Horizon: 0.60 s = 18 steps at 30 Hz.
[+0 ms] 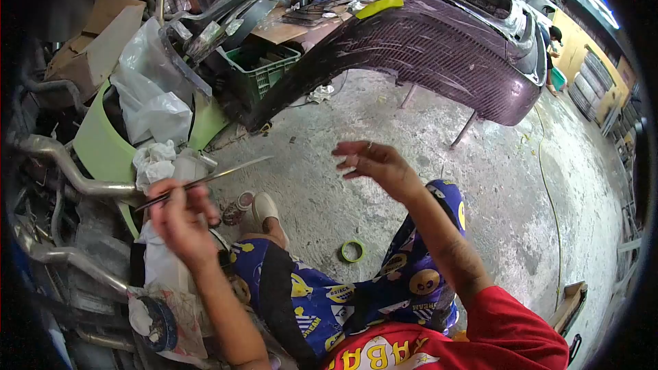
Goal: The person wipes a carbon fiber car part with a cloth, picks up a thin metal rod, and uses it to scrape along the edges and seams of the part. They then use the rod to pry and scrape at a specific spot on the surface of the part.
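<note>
My left hand [179, 216] is raised at the left and grips a thin flat metal blade [205, 181] that points up and to the right. My right hand [375, 163] hovers in mid-air near the middle, fingers spread, a ring on one finger, holding nothing. A dark purple car bumper [439, 48] rests on thin stands beyond both hands. I sit on the concrete floor in patterned blue shorts [322, 301], knees up. A green tape roll [352, 251] lies on the floor between my legs.
Metal pipes [62, 164], a pale green panel [103, 144], plastic bags [154, 109] and cardboard are piled at the left. A green crate [264, 72] stands behind them. A small round tin [236, 209] sits by my foot. Another person [552, 41] stands far right.
</note>
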Available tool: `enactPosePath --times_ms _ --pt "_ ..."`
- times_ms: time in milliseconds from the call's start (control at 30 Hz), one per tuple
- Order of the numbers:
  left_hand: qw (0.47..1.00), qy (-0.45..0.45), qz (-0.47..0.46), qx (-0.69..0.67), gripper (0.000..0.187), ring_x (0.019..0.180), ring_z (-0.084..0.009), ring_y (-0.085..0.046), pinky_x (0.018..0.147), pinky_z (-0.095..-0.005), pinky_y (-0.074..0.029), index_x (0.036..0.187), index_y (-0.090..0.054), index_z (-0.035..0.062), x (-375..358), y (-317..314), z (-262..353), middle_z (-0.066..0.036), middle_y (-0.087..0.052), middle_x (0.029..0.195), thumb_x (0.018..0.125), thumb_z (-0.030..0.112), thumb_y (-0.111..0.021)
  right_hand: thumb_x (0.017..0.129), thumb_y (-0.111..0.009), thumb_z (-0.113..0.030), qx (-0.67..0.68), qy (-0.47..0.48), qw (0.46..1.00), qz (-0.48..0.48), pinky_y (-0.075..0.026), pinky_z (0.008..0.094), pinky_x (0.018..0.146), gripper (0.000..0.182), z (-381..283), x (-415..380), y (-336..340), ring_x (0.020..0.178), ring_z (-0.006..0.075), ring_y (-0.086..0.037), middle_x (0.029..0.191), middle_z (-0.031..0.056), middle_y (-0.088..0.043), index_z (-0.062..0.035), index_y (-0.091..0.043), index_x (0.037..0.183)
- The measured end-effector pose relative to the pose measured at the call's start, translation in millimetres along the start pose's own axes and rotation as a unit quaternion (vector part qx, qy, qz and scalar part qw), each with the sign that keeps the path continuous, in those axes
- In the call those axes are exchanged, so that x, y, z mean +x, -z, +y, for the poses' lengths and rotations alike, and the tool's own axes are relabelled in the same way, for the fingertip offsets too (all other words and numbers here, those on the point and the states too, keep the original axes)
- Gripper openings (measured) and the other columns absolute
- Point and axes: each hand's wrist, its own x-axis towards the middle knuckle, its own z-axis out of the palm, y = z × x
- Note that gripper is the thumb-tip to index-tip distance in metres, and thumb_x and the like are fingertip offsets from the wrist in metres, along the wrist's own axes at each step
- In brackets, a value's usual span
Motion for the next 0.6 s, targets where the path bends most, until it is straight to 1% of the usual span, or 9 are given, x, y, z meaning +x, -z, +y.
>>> enactPosePath --times_ms 100,167,267,333,367,400,500,533,600 --pt "0.989 0.104 -0.075 -0.068 0.012 0.047 -0.0149 -0.055 0.04 -0.0275 -0.041 0.103 -0.054 0.0067 -8 -44 -23 -0.013 -0.068 0.076 0.096 0.016 -0.055 0.092 -0.073 -0.017 0.041 -0.004 0.999 -0.008 -0.056 0.0352 0.091 0.047 5 5 -28 0.105 0.0213 -0.067 0.122 0.0151 -0.067 0.0043 -0.059 0.132" --pt "0.984 0.132 -0.082 -0.087 0.013 0.046 -0.0141 -0.054 0.039 -0.0267 -0.041 0.102 -0.054 0.0094 -19 -59 -47 -0.01 -0.069 0.079 0.096 0.021 -0.055 0.092 -0.073 -0.016 0.074 0.002 0.997 0.009 -0.056 0.0358 0.09 0.045 9 4 -40 0.101 0.0215 -0.068 0.115 0.0156 -0.069 0.0045 -0.06 0.13" --pt "0.976 0.17 -0.104 -0.087 0.012 0.046 -0.0145 -0.055 0.04 -0.0266 -0.041 0.101 -0.052 0.0062 -27 -65 -64 -0.014 -0.069 0.08 0.097 0.018 -0.055 0.095 -0.069 -0.014 0.212 0.019 0.971 0.108 -0.058 0.0366 0.086 0.031 29 0 -45 0.092 0.0221 -0.07 0.105 0.0144 -0.071 0.0041 -0.065 0.121" --pt "0.966 0.206 -0.131 -0.085 0.014 0.049 -0.0138 -0.058 0.042 -0.0246 -0.043 0.1 -0.05 0.0018 -30 -64 -69 -0.018 -0.069 0.083 0.099 0.015 -0.055 0.096 -0.068 -0.013 0.223 0.021 0.965 0.134 -0.058 0.0369 0.084 0.028 40 -3 -41 0.091 0.0222 -0.069 0.104 0.0136 -0.071 0.0035 -0.065 0.118" --pt "0.966 0.211 -0.124 -0.086 0.014 0.049 -0.0138 -0.058 0.042 -0.0246 -0.043 0.1 -0.05 0.0018 -30 -62 -70 -0.018 -0.069 0.083 0.099 0.015 -0.055 0.096 -0.067 -0.013 0.236 0.028 0.958 0.16 -0.058 0.0373 0.083 0.025 44 -4 -40 0.091 0.0224 -0.069 0.103 0.0128 -0.07 0.0029 -0.066 0.115" --pt "0.964 0.205 -0.145 -0.087 0.013 0.05 -0.0131 -0.058 0.043 -0.0241 -0.043 0.099 -0.05 0.0019 -29 -59 -71 -0.018 -0.069 0.084 0.099 0.014 -0.056 0.099 -0.065 -0.018 0.225 0.037 0.956 0.183 -0.058 0.0373 0.078 0.023 44 -5 -44 0.087 0.0216 -0.068 0.1 0.0114 -0.07 0.0014 -0.066 0.111" --pt "0.959 0.199 -0.174 -0.105 0.014 0.053 -0.011 -0.06 0.043 -0.0226 -0.043 0.1 -0.052 0.0011 -26 -48 -70 -0.019 -0.07 0.087 0.098 0.013 -0.059 0.101 -0.061 -0.025 0.229 0.058 0.949 0.21 -0.058 0.037 0.074 0.027 42 -11 -50 0.083 0.0197 -0.066 0.101 0.011 -0.069 0.0004 -0.065 0.109" --pt "0.957 0.193 -0.199 -0.082 0.015 0.052 -0.0116 -0.059 0.042 -0.0235 -0.042 0.101 -0.055 0.0018 -25 -44 -69 -0.017 -0.07 0.085 0.098 0.016 -0.059 0.102 -0.058 -0.027 0.193 0.082 0.951 0.227 -0.057 0.0349 0.067 0.027 42 -12 -54 0.077 0.0185 -0.065 0.1 0.0101 -0.066 -0.0014 -0.063 0.109" --pt "0.954 0.191 -0.224 -0.062 0.017 0.05 -0.0123 -0.058 0.041 -0.0244 -0.041 0.103 -0.058 0.0025 -24 -34 -65 -0.015 -0.069 0.083 0.098 0.019 -0.06 0.102 -0.057 -0.025 0.173 0.084 0.953 0.234 -0.057 0.0342 0.064 0.024 36 -15 -63 0.076 0.0184 -0.064 0.099 0.0092 -0.064 -0.0023 -0.062 0.108"
